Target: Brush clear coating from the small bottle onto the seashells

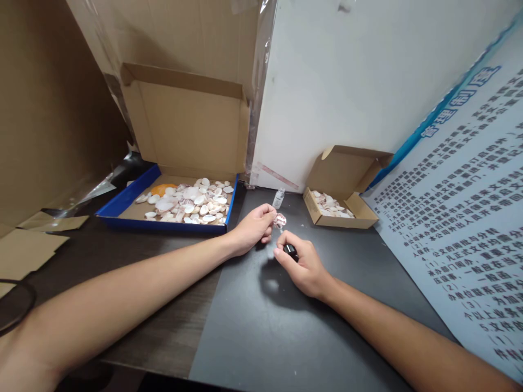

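Observation:
My left hand (255,226) pinches a small reddish-and-white seashell (280,220) at its edge, above the dark grey mat. Curled around a black brush cap (291,251), my right hand (304,264) is just below and to the right of the shell. A thin brush stem seems to reach from the cap towards the shell; whether its tip touches cannot be made out. Behind the shell stands a small clear glass bottle (279,199) with a pale label, upright and without a cap.
A blue-edged cardboard box (163,224) with its lid raised holds many shells (192,201) at the left. On the right, a smaller open cardboard box (347,221) holds more shells. A printed poster (457,179) lines the right side; cardboard pieces (32,250) lie far left.

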The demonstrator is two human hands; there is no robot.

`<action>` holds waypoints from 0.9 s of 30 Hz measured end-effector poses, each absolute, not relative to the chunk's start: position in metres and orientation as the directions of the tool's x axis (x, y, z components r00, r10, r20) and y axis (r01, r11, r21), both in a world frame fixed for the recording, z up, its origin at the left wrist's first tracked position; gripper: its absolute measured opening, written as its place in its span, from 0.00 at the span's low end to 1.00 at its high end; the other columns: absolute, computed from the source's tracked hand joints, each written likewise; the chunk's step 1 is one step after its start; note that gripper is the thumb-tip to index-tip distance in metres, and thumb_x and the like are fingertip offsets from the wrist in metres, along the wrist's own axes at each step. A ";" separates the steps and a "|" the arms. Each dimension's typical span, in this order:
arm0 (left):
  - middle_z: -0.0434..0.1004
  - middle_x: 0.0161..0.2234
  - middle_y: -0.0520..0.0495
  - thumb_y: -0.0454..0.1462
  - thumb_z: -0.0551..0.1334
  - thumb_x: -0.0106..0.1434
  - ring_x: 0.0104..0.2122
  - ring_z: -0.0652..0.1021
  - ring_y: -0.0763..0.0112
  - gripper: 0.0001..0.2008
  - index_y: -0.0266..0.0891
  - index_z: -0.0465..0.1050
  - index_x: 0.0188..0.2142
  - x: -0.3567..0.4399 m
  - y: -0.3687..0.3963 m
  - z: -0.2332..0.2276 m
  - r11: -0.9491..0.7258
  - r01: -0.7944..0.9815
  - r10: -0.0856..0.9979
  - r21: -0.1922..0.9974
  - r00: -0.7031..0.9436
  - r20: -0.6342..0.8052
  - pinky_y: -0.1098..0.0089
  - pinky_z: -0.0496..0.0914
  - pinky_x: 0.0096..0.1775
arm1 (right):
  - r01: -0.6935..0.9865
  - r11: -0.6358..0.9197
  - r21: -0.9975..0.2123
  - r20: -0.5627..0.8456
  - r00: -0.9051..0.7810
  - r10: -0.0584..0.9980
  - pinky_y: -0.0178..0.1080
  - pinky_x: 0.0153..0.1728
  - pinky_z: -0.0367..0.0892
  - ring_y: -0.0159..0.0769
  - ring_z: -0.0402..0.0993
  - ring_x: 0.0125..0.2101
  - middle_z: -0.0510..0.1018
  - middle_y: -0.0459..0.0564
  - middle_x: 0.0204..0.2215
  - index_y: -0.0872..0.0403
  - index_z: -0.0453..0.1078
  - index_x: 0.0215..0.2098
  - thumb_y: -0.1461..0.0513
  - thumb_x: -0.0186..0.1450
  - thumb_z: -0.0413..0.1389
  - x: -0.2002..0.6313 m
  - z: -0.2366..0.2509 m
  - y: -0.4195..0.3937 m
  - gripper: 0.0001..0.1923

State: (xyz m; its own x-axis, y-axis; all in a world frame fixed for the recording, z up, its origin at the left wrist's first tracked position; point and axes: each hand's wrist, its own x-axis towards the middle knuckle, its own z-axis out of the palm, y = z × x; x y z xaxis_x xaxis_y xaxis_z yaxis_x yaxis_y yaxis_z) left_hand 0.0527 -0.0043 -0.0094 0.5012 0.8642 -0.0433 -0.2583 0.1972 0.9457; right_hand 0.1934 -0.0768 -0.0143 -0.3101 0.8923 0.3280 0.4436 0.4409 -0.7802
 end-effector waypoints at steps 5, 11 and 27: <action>0.59 0.19 0.60 0.35 0.55 0.66 0.13 0.55 0.84 0.08 0.40 0.58 0.30 0.053 -0.004 -0.010 0.197 -0.250 0.858 0.948 0.511 -0.043 0.81 0.55 0.15 | 0.426 0.374 -0.823 0.325 -0.186 0.927 0.33 0.26 0.53 0.29 0.55 0.22 0.59 0.39 0.20 0.52 0.58 0.29 0.58 0.67 0.50 0.194 -0.016 -0.075 0.09; 0.60 0.19 0.60 0.34 0.54 0.66 0.13 0.54 0.84 0.07 0.40 0.59 0.30 0.054 -0.003 -0.011 0.190 -0.246 0.862 0.950 0.505 -0.041 0.82 0.54 0.14 | 0.437 0.389 -0.811 0.312 -0.239 0.920 0.32 0.26 0.53 0.29 0.55 0.22 0.60 0.40 0.20 0.52 0.59 0.28 0.59 0.66 0.51 0.194 -0.016 -0.075 0.10; 0.58 0.18 0.60 0.34 0.52 0.67 0.12 0.53 0.84 0.08 0.41 0.57 0.30 0.055 -0.005 -0.011 0.132 -0.185 0.894 0.974 0.446 -0.036 0.82 0.53 0.12 | 0.438 0.429 -0.790 0.334 -0.280 0.900 0.33 0.27 0.53 0.29 0.55 0.24 0.60 0.40 0.23 0.52 0.57 0.29 0.62 0.63 0.49 0.193 -0.014 -0.074 0.05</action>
State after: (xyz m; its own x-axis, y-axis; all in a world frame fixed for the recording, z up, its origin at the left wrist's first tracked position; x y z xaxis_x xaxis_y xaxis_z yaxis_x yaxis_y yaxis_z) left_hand 0.0547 -0.0052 -0.0109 0.4464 0.8941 -0.0362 -0.1851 0.1319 0.9738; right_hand 0.1933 -0.0736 -0.0137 -0.2802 0.9001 0.3337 0.4377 0.4292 -0.7901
